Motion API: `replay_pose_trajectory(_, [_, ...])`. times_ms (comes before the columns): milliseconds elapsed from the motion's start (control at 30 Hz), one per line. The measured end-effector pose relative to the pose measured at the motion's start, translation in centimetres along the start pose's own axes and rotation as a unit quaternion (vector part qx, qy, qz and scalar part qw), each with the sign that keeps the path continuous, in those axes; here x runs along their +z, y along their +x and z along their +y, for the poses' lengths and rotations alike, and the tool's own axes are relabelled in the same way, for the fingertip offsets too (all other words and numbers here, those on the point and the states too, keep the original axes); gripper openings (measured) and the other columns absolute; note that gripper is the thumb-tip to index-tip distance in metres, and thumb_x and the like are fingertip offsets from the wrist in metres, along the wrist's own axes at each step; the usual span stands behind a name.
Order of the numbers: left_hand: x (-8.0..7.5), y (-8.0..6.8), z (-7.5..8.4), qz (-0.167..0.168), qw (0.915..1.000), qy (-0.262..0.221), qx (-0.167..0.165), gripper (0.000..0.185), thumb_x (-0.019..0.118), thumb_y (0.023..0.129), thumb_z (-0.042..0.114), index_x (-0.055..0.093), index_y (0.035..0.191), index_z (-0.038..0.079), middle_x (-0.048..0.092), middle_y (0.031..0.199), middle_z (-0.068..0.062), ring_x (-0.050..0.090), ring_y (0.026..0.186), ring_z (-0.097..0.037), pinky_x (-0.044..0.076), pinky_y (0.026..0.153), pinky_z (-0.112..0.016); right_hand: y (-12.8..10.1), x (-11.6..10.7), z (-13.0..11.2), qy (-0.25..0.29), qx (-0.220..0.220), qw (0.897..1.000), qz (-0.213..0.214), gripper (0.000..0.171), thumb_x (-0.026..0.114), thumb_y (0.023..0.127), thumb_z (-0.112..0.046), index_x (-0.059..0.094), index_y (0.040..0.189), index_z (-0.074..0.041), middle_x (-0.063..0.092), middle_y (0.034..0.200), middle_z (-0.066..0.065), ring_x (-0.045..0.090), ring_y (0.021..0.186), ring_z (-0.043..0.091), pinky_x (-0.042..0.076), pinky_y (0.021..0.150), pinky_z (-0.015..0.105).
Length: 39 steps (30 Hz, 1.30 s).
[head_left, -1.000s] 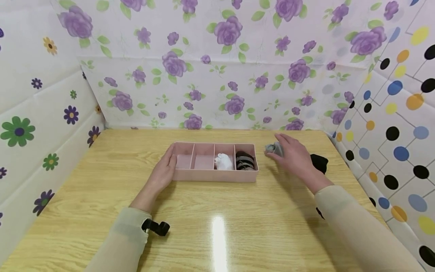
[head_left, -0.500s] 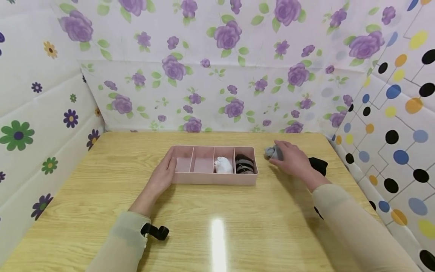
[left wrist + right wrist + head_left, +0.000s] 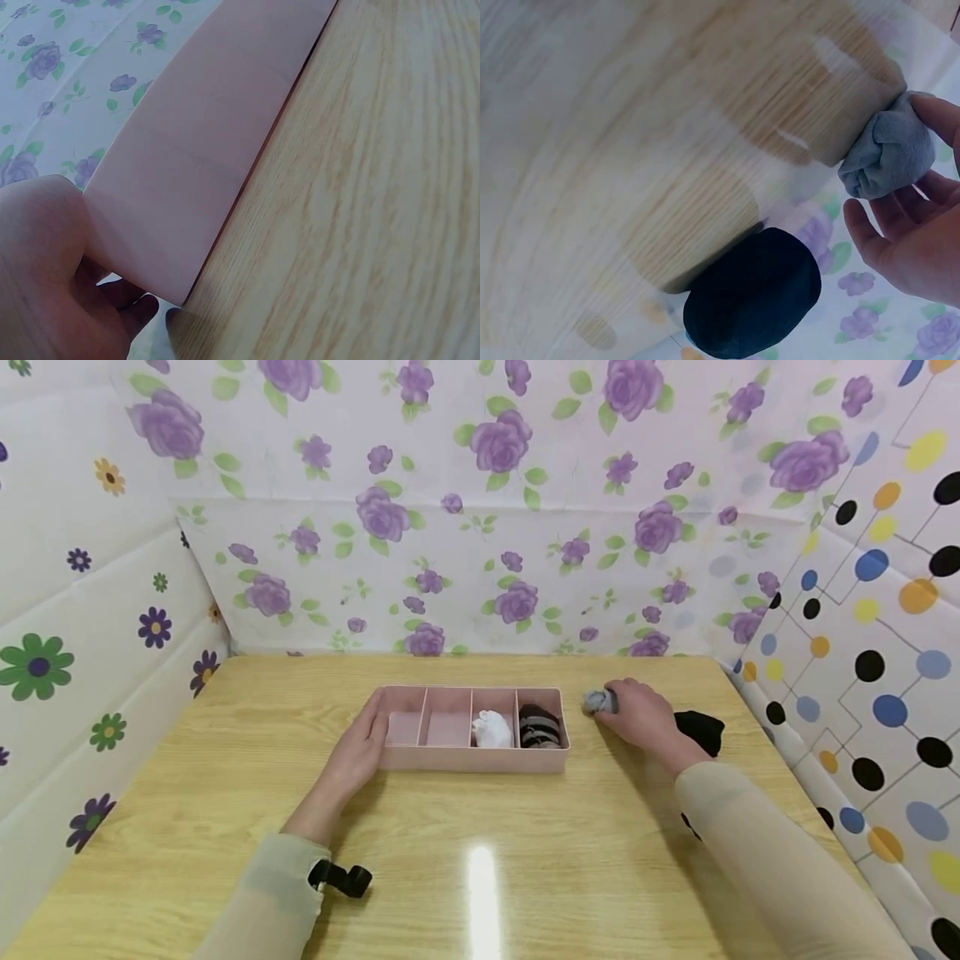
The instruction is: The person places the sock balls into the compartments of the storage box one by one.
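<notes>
A pink divided box [image 3: 472,760] lies lengthwise on the table. My left hand [image 3: 357,739] holds its left end; in the left wrist view, fingers [image 3: 139,315] curl by the box's corner. A balled white sock [image 3: 492,730] fills its third compartment from the left. Dark and grey striped rolled socks [image 3: 540,727] are in the rightmost one, and the two left compartments hold nothing. Right of the box, my right hand [image 3: 641,718] grips a rolled grey sock [image 3: 891,150] between thumb and fingers, at the table surface. A black rolled sock [image 3: 754,292] lies beside that hand, partly behind the wrist in the head view.
The wooden table [image 3: 420,843] ends at the back against a flowered cloth wall [image 3: 322,585]. Patterned cloth walls also stand at the left [image 3: 105,635] and at the right [image 3: 885,635]. Each wrist wears a black strap.
My right hand has lowered slightly and closed more around the grey sock, which has barely moved. The left hand stays at the box's end. The whole head view has shifted down a little.
</notes>
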<state>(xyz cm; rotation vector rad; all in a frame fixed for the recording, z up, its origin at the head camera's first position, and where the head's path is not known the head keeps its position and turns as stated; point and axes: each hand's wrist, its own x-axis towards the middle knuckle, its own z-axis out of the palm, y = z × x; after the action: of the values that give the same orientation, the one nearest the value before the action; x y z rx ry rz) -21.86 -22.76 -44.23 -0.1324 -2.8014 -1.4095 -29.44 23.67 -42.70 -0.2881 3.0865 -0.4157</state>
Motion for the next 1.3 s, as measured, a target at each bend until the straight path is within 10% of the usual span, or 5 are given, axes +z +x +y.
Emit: replay_pose_trajectory(1300, [-0.3, 0.0, 0.0, -0.003, 1.0000, 0.000, 0.009, 0.062, 0.024, 0.122, 0.032, 0.010, 0.179, 0.012, 0.017, 0.182, -0.019, 0.016, 0.167, -0.041, 0.013, 0.137, -0.055, -1.2, -4.4, -9.9, 0.047, -0.043, 0.985, 0.161, 0.040, 0.080, 0.103, -0.032, 0.072, 0.139, -0.016, 0.078, 0.123, 0.014, 0.073, 0.100, 0.035, 0.059, 0.074, 0.056])
